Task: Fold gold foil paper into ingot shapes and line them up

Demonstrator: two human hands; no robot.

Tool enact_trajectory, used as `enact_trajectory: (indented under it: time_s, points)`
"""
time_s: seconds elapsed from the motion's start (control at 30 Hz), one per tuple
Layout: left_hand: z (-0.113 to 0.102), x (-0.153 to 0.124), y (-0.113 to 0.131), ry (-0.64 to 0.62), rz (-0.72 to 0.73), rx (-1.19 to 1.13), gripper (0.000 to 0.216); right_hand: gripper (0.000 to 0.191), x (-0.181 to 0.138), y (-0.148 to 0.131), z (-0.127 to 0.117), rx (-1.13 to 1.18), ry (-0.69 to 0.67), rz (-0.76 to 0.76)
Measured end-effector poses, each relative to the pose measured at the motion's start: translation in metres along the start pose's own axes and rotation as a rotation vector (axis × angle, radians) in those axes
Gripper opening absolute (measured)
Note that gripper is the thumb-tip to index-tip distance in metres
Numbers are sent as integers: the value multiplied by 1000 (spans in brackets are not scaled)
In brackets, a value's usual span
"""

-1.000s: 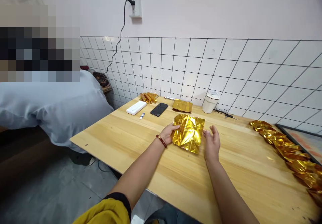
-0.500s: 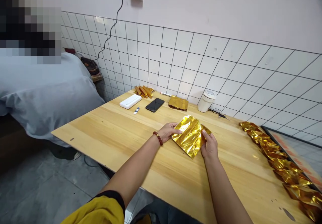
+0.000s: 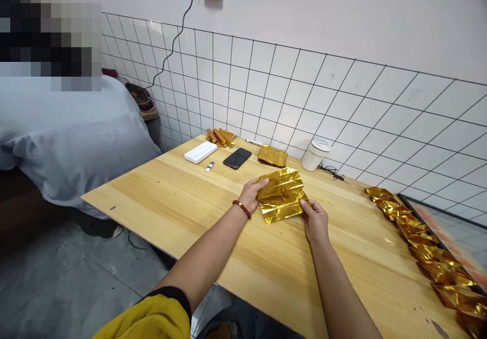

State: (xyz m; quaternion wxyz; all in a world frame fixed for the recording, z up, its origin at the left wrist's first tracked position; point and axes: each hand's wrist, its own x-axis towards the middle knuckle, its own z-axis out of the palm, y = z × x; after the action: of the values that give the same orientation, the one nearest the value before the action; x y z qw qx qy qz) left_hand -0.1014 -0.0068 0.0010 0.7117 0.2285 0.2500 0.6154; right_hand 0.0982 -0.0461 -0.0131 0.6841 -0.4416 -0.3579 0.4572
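Observation:
A creased sheet of shiny gold foil paper (image 3: 282, 197) is held above the wooden table (image 3: 182, 202) between both hands. My left hand (image 3: 250, 195), with a red bead bracelet (image 3: 242, 209) at its wrist, pinches the sheet's left edge, thumb on top. At the lower right edge, my right hand (image 3: 316, 221) grips the foil between thumb and fingers. Behind it lies a stack of flat gold foil paper (image 3: 272, 156). Along the table's right side runs a row of folded gold foil pieces (image 3: 414, 232).
A white power bank (image 3: 200, 152), a black phone (image 3: 237, 158), a small glue stick or tube (image 3: 209, 166), folded gold strips (image 3: 221, 137), a marker (image 3: 253, 142), a lidded white cup (image 3: 315, 154) and scissors (image 3: 338, 177) lie toward the wall. Someone in grey-blue clothing (image 3: 72, 121) is at left.
The foil has been turned in my hands, so that its lower corner now points left instead of straight down, and it lies more broadly spread. The view has shifted slightly.

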Motion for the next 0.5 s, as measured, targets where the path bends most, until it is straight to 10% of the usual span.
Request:
enact_trajectory:
  time_s: [0.2,0.5]
  points:
    - [1,-6,2,-215,-82,-3,45,32,-1,1,1,-10,12,8]
    - [-2,-3,-3,-106,-69,-41,38,30,-3,2,-2,-56,-60,12]
